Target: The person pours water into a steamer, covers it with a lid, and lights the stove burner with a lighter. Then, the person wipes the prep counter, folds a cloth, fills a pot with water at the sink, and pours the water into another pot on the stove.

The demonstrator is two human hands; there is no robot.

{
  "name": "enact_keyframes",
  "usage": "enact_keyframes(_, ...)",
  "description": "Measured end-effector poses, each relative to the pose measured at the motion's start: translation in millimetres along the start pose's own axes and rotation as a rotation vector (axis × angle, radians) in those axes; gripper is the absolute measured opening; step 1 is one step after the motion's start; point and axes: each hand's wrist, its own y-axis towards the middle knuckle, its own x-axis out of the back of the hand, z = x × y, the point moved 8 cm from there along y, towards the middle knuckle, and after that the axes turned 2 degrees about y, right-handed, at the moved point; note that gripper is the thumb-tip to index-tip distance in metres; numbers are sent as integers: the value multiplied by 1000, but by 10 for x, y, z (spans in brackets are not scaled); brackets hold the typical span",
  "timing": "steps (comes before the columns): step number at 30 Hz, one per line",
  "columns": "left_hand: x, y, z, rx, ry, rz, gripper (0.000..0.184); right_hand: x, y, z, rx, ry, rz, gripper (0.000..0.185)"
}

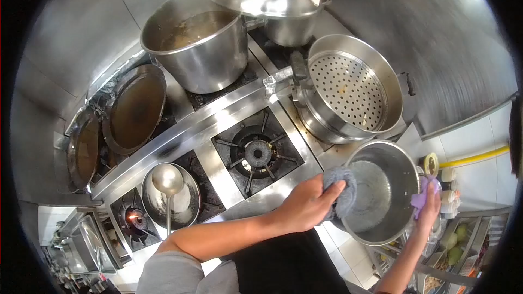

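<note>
A deep metal pot (pixel 376 239) is held up at the stove's right front, tilted so that its inside faces me. My left hand (pixel 313 201) is closed on a grey cloth (pixel 340 190) pressed against the pot's left side. On the opposite side, my right hand (pixel 429 209) grips a purple cloth (pixel 420 198) at the pot's handle. The left handle is hidden under the grey cloth. The pot's pale bottom shows, but I cannot tell whether it has liquid in it.
An unlit burner (pixel 257 153) lies left of the pot. Behind stand a perforated steamer (pixel 393 76), a large stockpot (pixel 218 57) and a covered pot (pixel 291 27). At left, a pan (pixel 188 215) holds a ladle (pixel 168 179) beside a lit burner (pixel 136 218). Shelves (pixel 479 228) stand right.
</note>
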Motion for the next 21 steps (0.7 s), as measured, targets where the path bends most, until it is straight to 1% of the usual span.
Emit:
enact_keyframes(1, -39, 70, -14, -14, -55, 24, 35, -22, 48, 66, 7, 8, 17, 59)
enact_keyframes(2, -68, 136, -39, -30, -108, 50, 35, -54, 89, 119, -9, 25, -14, 56)
enact_keyframes(3, -302, 218, -152, 9, -172, 59, 35, 120, 250, 263, -27, 14, 12, 54)
enact_keyframes(5, -411, 404, -254, 53, -285, 93, 34, 158, 488, 378, -28, 11, 45, 52)
enact_keyframes(6, -417, 513, -423, -20, -296, 107, 33, 134, 605, 459, -30, 45, 43, 46)
enact_keyframes(7, -456, 614, -424, -11, -360, 138, 33, 112, 687, 532, -36, 34, 38, 44)
enact_keyframes(9, -513, 741, -515, 84, -387, 169, 33, 117, 871, 666, -55, 2, 24, 40)
enact_keyframes(10, -539, 767, -599, 190, -452, 236, 36, 119, 994, 700, -64, 1, 65, 38)
enact_keyframes(11, -550, 867, -568, 182, -432, 179, 38, 99, 1120, 719, -71, 4, 112, 37)
enact_keyframes(12, -578, 946, -547, 202, -469, 178, 39, 58, 1234, 753, -77, 7, 165, 35)
enact_keyframes(15, -596, 1139, -572, 265, -531, 147, 39, -68, 1511, 861, -100, -34, 231, 31)
enact_keyframes(19, -576, 1332, -594, 378, -547, 102, 39, -243, 1745, 1014, -135, -74, 252, 28)
enact_keyframes(21, -608, 1401, -575, 411, -581, 129, 38, -296, 1871, 1050, -172, -121, 286, 28)
